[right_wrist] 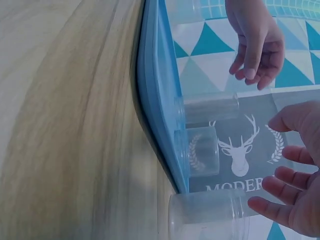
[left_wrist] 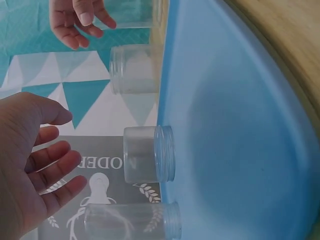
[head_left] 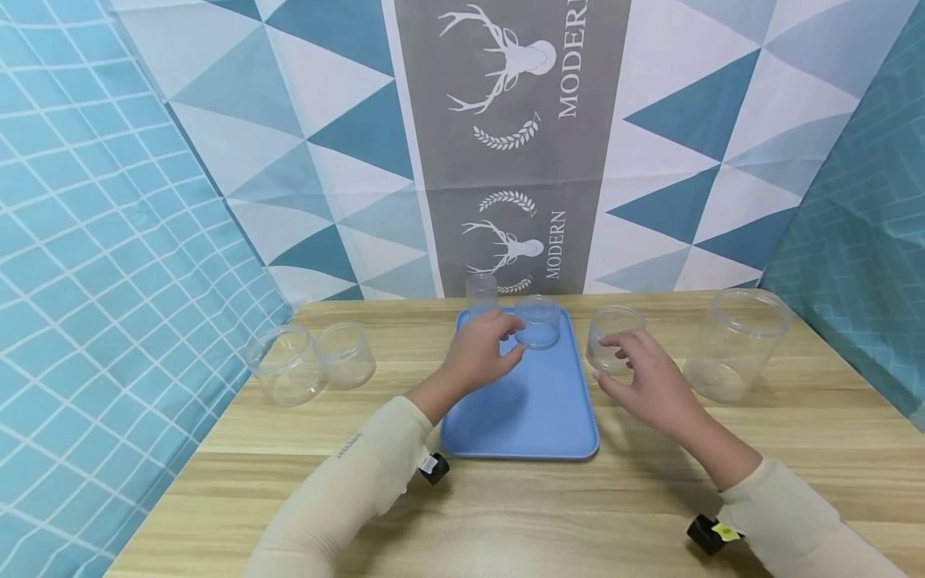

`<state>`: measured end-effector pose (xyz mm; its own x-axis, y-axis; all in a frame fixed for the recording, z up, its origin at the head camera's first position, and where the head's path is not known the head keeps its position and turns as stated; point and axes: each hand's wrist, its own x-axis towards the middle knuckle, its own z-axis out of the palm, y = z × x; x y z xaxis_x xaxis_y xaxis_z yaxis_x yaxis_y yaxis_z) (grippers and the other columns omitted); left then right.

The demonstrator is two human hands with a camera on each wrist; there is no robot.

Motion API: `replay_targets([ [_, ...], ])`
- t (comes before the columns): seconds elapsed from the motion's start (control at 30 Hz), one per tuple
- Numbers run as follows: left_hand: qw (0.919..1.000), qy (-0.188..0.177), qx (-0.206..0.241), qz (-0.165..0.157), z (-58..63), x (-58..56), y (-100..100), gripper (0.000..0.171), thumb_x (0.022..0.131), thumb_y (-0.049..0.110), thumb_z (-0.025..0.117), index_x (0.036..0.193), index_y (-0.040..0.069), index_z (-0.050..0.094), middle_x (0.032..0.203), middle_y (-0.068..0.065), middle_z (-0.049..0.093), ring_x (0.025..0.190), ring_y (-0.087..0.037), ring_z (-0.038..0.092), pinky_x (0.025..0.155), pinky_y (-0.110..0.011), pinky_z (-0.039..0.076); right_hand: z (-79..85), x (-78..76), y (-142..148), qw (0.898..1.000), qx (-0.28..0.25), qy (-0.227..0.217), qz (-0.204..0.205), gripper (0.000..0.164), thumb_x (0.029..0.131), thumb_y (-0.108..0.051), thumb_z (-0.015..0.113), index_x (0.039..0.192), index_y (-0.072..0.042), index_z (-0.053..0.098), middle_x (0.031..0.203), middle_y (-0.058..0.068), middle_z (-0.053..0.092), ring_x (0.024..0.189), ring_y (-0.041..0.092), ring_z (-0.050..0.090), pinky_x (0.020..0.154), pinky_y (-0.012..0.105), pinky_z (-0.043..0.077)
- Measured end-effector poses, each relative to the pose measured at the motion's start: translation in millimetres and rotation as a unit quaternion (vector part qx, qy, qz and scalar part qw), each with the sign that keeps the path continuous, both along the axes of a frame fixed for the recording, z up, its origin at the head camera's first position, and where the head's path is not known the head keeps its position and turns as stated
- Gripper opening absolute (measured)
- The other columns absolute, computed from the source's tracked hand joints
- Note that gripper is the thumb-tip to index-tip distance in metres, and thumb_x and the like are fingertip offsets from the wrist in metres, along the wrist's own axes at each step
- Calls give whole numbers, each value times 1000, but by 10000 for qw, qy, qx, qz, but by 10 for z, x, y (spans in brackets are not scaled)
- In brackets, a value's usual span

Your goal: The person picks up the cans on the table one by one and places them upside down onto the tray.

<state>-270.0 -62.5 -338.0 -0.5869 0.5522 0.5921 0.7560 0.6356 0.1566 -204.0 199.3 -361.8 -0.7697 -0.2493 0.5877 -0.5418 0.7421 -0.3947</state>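
A blue tray [head_left: 535, 409] holds two clear jars near its far edge: a tall narrow jar [head_left: 482, 291] and a short jar [head_left: 538, 323]. Both stand mouth down, their threaded rims on the tray in the left wrist view. My left hand [head_left: 477, 349] hovers above the tray, fingers loosely bent and holding nothing; it partly covers the narrow jar in the head view. Just right of the tray, a clear jar [head_left: 613, 325] stands mouth up on the table. My right hand [head_left: 650, 381] is raised near it, fingers spread, with nothing in its grasp.
On the wooden table [head_left: 506, 514], a wide clear jar [head_left: 289, 377] and a smaller one [head_left: 347, 361] stand side by side at the left. A large clear jar [head_left: 737, 345] stands at the right. Patterned cloth hangs behind and at both sides.
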Motion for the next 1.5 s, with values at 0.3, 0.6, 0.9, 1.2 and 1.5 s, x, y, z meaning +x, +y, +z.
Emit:
replay_targets([
  [0.3, 9997, 69, -110, -218, -42, 87, -131, 23, 83, 14, 74, 103, 6, 68, 94, -4, 67, 84, -16, 61, 74, -28, 52, -31, 4, 81, 9989, 194, 375, 203, 47, 76, -8, 80, 117, 3, 59, 114, 18, 56, 104, 35, 55, 86, 53, 49],
  [0.6, 9997, 33, -30, -253, -51, 158, -205, 30, 80, 16, 78, 106, 7, 69, 102, -4, 66, 97, -19, 61, 85, -32, 53, 18, 14, 136, 9991, 223, 325, 162, 51, 75, -9, 81, 119, 2, 59, 116, 19, 57, 110, 38, 51, 91, 57, 44],
  [0.9, 9995, -119, 141, -246, -65, 242, -248, 33, 79, 18, 79, 108, 7, 69, 107, -6, 63, 101, -21, 60, 89, -33, 52, 32, -11, 205, 9990, 220, 356, 173, 51, 75, -7, 80, 120, 4, 57, 119, 22, 54, 114, 41, 49, 92, 59, 42],
  [1.2, 9970, -632, 363, -271, -98, 304, -294, 38, 79, 18, 79, 113, 6, 68, 115, -8, 62, 107, -23, 59, 92, -38, 50, 19, -56, 246, 9989, 259, 368, 128, 51, 75, -7, 79, 120, 4, 57, 118, 23, 53, 113, 43, 48, 92, 61, 41],
  [1.5, 9906, -1269, 465, -222, -122, 370, -334, 46, 81, 24, 78, 121, 7, 64, 126, -8, 57, 117, -24, 55, 96, -41, 49, 28, -83, 253, 9989, 357, 292, 58, 56, 75, -8, 80, 123, 5, 55, 123, 27, 51, 115, 47, 45, 92, 63, 39],
])
